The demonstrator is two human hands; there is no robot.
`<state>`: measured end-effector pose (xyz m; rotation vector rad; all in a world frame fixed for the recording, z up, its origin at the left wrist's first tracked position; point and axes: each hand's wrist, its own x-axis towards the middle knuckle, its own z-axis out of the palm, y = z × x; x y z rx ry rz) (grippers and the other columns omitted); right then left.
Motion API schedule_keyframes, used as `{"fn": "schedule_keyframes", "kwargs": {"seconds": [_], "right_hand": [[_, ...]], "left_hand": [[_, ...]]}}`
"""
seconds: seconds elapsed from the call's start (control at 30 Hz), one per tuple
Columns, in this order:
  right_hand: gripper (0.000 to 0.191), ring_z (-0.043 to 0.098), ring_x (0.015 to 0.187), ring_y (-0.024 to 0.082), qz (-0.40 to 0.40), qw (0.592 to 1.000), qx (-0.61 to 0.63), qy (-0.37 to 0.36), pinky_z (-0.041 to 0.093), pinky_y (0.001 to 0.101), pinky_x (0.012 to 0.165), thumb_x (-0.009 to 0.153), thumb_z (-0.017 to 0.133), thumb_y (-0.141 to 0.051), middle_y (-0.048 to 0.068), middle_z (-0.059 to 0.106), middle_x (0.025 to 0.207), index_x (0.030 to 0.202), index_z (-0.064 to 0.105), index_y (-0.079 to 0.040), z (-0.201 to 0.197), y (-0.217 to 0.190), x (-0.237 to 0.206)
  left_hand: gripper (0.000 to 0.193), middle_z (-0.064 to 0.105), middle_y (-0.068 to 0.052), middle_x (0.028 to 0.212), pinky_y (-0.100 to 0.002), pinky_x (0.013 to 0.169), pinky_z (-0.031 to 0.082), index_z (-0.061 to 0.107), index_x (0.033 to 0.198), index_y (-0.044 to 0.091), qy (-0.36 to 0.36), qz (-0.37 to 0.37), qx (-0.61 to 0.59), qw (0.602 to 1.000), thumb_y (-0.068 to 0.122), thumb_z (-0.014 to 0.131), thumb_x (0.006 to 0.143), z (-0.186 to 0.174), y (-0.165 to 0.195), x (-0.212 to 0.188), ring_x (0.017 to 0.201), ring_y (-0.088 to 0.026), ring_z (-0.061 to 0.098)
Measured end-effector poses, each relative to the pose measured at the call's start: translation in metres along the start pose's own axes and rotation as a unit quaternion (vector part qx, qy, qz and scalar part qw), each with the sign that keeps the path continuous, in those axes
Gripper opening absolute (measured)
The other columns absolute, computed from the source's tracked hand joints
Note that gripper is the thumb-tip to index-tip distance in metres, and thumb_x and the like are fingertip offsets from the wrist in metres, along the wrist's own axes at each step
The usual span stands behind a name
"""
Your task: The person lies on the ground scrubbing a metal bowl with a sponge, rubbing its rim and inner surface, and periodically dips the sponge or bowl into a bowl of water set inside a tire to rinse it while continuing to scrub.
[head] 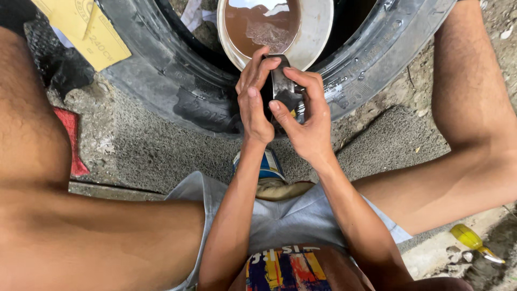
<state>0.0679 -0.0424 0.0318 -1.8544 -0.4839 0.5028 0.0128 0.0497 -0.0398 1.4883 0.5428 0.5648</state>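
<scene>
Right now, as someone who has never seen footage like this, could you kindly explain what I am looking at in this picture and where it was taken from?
There is one picture, taken by a camera worn on a person's head and looking down past their bare knees to rough concrete ground. No machine is involved, only two bare hands. The left hand and the right hand together grip a small dark object; I cannot tell exactly what it is. Beyond them lies a black tyre with a white bowl of brown liquid inside its opening. A blue can stands between the legs, yellow sandpaper lies at top left, a red cloth at the left, and a yellow-handled screwdriver at lower right.
</scene>
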Motion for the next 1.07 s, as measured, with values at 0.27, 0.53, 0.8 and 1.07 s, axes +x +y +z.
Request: {"fn": "schedule_keyframes", "kwargs": {"seconds": [0.27,0.53,0.8,1.07], "right_hand": [[0.013,0.064,0.088,0.012,0.038,0.995,-0.085,0.030,0.052,0.0255,0.080,0.101,0.075,-0.008,0.003,0.068,0.092,0.100,0.066,0.000,0.002,-0.001,0.049],[0.011,0.070,0.077,0.011,0.153,0.980,0.012,-0.124,0.059,0.0300,0.070,0.102,0.068,-0.016,0.003,0.073,0.088,0.101,0.064,-0.005,-0.016,-0.004,0.128],[0.023,0.069,0.083,0.039,0.016,0.841,-0.475,-0.258,0.055,0.0465,0.078,0.094,0.070,-0.020,0.025,0.071,0.092,0.099,0.075,0.002,0.034,0.021,0.191],[0.042,0.071,0.096,0.041,0.369,0.845,-0.203,-0.330,0.056,0.0433,0.079,0.105,0.061,-0.035,0.029,0.069,0.108,0.101,0.070,0.006,0.043,0.032,0.206]], "left_hand": [[0.065,0.049,-0.015,0.157,-0.045,0.126,0.032,0.056,0.144,0.006,0.000,0.010,0.035,0.999,0.055,0.038,0.107,-0.002,-0.002,0.004,0.148,-0.034,0.048],[0.066,0.045,-0.020,0.160,-0.046,0.132,0.029,0.057,0.146,0.005,-0.024,-0.011,-0.027,0.999,0.044,0.064,0.094,-0.010,-0.002,0.002,0.154,-0.034,0.041],[0.064,0.039,-0.019,0.166,-0.044,0.129,0.024,0.060,0.140,0.003,-0.077,-0.050,-0.120,0.989,0.048,0.061,0.095,-0.015,0.010,0.004,0.155,-0.032,0.036],[0.061,0.044,-0.017,0.162,-0.040,0.126,0.028,0.061,0.137,0.003,-0.094,-0.078,-0.135,0.983,0.046,0.064,0.093,-0.019,0.014,0.004,0.148,-0.030,0.042]]}}
